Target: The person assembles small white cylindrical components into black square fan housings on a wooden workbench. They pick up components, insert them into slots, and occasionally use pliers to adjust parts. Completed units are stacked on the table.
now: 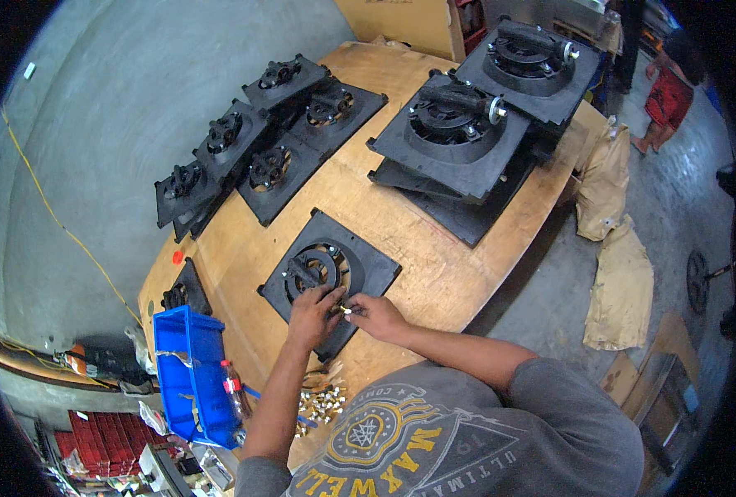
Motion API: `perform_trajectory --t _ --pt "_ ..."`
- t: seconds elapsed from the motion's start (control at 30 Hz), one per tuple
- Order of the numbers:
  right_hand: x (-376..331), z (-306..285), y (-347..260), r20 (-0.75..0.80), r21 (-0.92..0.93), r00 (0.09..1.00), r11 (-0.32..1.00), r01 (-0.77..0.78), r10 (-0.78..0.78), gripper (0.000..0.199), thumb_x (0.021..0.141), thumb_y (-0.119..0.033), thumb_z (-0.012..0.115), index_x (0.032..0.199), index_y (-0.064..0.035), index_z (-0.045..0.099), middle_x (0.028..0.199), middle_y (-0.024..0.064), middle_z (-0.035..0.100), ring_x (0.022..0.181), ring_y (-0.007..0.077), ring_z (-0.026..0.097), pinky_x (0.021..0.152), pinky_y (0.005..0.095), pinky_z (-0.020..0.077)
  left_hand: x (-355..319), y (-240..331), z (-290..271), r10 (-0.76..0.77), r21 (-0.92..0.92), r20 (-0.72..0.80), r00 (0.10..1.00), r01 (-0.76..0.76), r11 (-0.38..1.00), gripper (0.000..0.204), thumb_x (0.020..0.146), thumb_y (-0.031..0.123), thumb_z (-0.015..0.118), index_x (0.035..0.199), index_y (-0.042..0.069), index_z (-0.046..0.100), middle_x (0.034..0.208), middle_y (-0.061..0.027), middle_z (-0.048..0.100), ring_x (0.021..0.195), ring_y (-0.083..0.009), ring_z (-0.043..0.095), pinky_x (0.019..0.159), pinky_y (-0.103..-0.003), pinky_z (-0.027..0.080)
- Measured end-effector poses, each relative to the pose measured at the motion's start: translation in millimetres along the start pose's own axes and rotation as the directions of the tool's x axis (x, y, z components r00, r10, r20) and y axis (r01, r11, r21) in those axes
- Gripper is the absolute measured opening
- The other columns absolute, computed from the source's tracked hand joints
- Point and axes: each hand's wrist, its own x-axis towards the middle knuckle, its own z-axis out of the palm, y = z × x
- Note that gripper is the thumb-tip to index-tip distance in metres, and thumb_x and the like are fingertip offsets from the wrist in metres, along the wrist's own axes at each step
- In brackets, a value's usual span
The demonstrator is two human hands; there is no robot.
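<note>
A square black cast-iron stove plate point(368, 258) lies on the wooden table in front of me, with a round burner point(306, 269) set in its middle. My left hand point(314, 316) is closed over the near side of the burner, its fingertips partly hidden. Just to the right, my right hand point(378, 318) pinches a small brass-and-white fitting point(346, 311) close to the left fingers. Whether the fitting touches the burner cannot be made out. A pile of similar small fittings point(322, 404) lies near my body.
Stacked burner plates point(451, 137) stand at the table's far right, and several more point(269, 170) at the far left. A blue bin point(187, 323) and a red-capped bottle point(232, 385) are at the left edge. Brown sacks point(620, 290) lie on the floor; another person point(670, 91) is beyond.
</note>
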Motion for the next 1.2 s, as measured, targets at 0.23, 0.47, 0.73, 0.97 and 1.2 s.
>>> perform_trajectory --t 0.23,0.47,0.73,0.97,1.2 --pt "6 5 7 -0.019 -0.018 1.0 1.0 -0.003 0.003 0.028 0.084 -0.017 0.07 0.105 0.0001 0.063 0.096 0.0157 0.07 0.09 0.027 0.07 0.079 0.0358 0.0546 0 -5 3 0.013 -0.093 -0.016 1.0 -0.014 0.996 0.061 0.067 0.014 0.079 0.125 0.019 0.06 0.118 -0.0109 0.062 0.101 -0.0324 0.061 0.086 -0.042 0.051" --pt "7 4 -6 -0.029 -0.14 1.0 0.99 -0.013 0.009 0.027 0.084 -0.023 0.07 0.1 -0.0013 0.065 0.091 0.0171 0.07 0.086 0.0322 0.069 0.074 0.0397 0.0532 -3 -6 2 -0.033 -0.106 0.028 0.999 0.036 0.994 0.062 0.07 0.016 0.079 0.128 0.02 0.058 0.124 -0.0104 0.06 0.106 -0.0326 0.061 0.089 -0.043 0.051" --pt "8 5 -6 -0.038 -0.194 0.999 0.981 0.009 -0.017 0.027 0.084 -0.024 0.069 0.099 -0.0023 0.066 0.089 0.0185 0.069 0.085 0.0359 0.067 0.074 0.0431 0.0523 -3 -4 3 -0.023 -0.142 0.015 1.0 0.025 0.99 0.061 0.071 0.017 0.078 0.129 0.019 0.059 0.127 -0.012 0.059 0.109 -0.0336 0.06 0.093 -0.042 0.05" --pt "7 1 -19 -0.003 -0.292 0.999 0.956 0.03 -0.032 0.023 0.086 -0.023 0.065 0.097 -0.0023 0.065 0.089 0.0196 0.069 0.086 0.0384 0.066 0.073 0.0469 0.0516 -3 -7 0 -0.004 -0.19 -0.006 1.0 0.003 0.982 0.056 0.073 0.017 0.076 0.127 0.017 0.061 0.125 -0.0142 0.06 0.108 -0.0355 0.06 0.093 -0.043 0.05" --pt "12 1 -14 0.122 -0.514 0.984 0.84 0.174 -0.129 0.021 0.09 -0.022 0.053 0.09 -0.0039 0.064 0.085 0.0216 0.067 0.082 0.04 0.066 0.073 0.0529 0.0516 0 -8 4 -0.005 -0.168 -0.006 1.0 0.004 0.986 0.05 0.076 0.021 0.074 0.125 0.016 0.063 0.124 -0.015 0.061 0.108 -0.0357 0.06 0.093 -0.044 0.05"
